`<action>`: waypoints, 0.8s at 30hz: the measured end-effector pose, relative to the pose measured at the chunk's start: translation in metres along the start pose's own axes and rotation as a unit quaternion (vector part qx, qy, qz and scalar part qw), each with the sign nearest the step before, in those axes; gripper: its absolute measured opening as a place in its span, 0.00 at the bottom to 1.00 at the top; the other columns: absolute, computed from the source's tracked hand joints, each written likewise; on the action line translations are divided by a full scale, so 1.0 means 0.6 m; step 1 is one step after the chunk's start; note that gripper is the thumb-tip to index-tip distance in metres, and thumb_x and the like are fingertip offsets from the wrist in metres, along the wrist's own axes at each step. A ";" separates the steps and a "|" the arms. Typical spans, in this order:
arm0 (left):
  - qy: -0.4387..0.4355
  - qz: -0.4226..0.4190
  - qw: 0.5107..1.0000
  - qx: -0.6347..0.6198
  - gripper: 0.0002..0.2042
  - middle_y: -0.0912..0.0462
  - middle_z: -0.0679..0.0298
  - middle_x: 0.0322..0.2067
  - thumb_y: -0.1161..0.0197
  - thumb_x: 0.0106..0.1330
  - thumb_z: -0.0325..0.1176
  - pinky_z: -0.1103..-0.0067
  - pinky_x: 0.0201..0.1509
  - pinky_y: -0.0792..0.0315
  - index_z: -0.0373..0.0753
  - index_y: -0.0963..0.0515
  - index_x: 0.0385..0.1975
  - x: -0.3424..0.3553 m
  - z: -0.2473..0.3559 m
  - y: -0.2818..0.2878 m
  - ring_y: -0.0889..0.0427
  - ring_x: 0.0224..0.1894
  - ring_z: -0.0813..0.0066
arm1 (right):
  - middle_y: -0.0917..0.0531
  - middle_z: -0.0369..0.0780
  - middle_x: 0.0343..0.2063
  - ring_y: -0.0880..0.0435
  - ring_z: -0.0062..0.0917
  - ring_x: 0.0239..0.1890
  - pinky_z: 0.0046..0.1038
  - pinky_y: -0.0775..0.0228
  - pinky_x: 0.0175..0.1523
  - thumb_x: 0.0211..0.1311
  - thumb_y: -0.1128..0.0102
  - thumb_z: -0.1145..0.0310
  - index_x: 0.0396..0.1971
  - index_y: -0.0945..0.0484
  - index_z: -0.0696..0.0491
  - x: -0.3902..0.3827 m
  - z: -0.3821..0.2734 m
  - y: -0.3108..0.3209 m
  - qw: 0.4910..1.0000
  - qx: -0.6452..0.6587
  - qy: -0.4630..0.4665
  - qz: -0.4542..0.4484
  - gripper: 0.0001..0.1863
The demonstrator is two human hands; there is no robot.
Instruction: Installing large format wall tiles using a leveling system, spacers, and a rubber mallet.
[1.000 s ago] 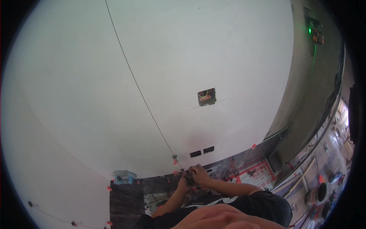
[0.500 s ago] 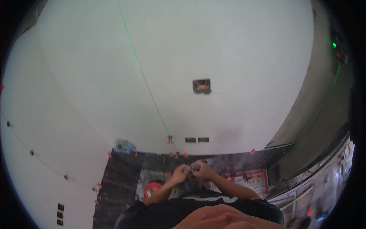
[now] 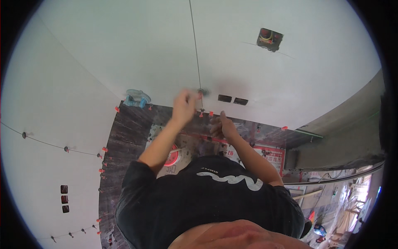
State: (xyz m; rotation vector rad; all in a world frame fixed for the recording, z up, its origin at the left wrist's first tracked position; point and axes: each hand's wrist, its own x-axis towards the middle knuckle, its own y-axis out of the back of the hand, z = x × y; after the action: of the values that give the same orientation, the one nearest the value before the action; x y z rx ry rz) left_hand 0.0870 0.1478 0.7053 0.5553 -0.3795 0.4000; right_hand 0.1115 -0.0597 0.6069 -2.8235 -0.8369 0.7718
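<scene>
My left hand (image 3: pixel 183 109) is raised against the large white wall tiles (image 3: pixel 157 50), beside the vertical seam. Motion blurs its fingers, so what they hold, if anything, cannot be made out. Just right of it, a dark round knob with a red base (image 3: pixel 201 93), like a tile-levelling clip, sits on the seam. My right hand (image 3: pixel 224 126) is lower and to the right, fingers apart, with nothing visible in it. It is in front of the dark lower tile band (image 3: pixel 244 122), close to a small red clip (image 3: pixel 211 113) on the band's upper edge.
A blue double suction cup (image 3: pixel 137 98) is on the wall at left. Rectangular cutouts (image 3: pixel 224 98) and a wired box opening (image 3: pixel 269 39) pierce the tiles. More clips (image 3: pixel 66 149) line the left wall's seam. Below are a red round lid (image 3: pixel 171 157) and printed cartons (image 3: pixel 269 156).
My hands were together low in front of my chest. Now the left is up by the seam and the right is apart from it with fingers spread. The whole view has shifted too.
</scene>
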 end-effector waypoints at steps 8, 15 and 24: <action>-0.057 0.170 0.976 -0.123 0.09 0.24 0.68 0.20 0.34 0.60 0.33 0.84 0.25 0.37 0.33 0.22 0.30 0.193 0.036 0.071 0.35 0.20 0.86 | 0.19 0.52 0.28 0.19 0.48 0.34 0.42 0.29 0.39 0.57 0.41 0.51 0.38 0.25 0.59 -0.034 0.080 0.027 0.823 -0.545 0.154 0.056 0.23; -0.081 0.164 0.983 -0.033 0.09 0.24 0.66 0.17 0.34 0.59 0.33 0.83 0.24 0.36 0.33 0.22 0.27 0.188 0.063 0.058 0.34 0.19 0.84 | 0.18 0.50 0.27 0.16 0.40 0.32 0.37 0.27 0.38 0.57 0.40 0.55 0.33 0.22 0.59 -0.108 0.174 0.114 0.872 -0.441 0.125 0.174 0.19; -0.035 0.130 0.991 0.025 0.11 0.22 0.62 0.20 0.29 0.55 0.36 0.78 0.26 0.32 0.35 0.21 0.25 0.192 0.125 0.057 0.24 0.21 0.75 | 0.19 0.48 0.25 0.18 0.35 0.28 0.35 0.28 0.36 0.56 0.40 0.56 0.31 0.22 0.60 -0.103 0.126 0.143 0.864 -0.443 0.158 0.180 0.18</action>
State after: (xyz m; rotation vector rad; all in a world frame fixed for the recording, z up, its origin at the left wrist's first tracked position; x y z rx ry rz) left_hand 0.1520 0.1614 0.8300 0.5713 -0.5129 0.6432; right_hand 0.0709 -0.1687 0.5489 -3.8269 -0.7357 -0.1680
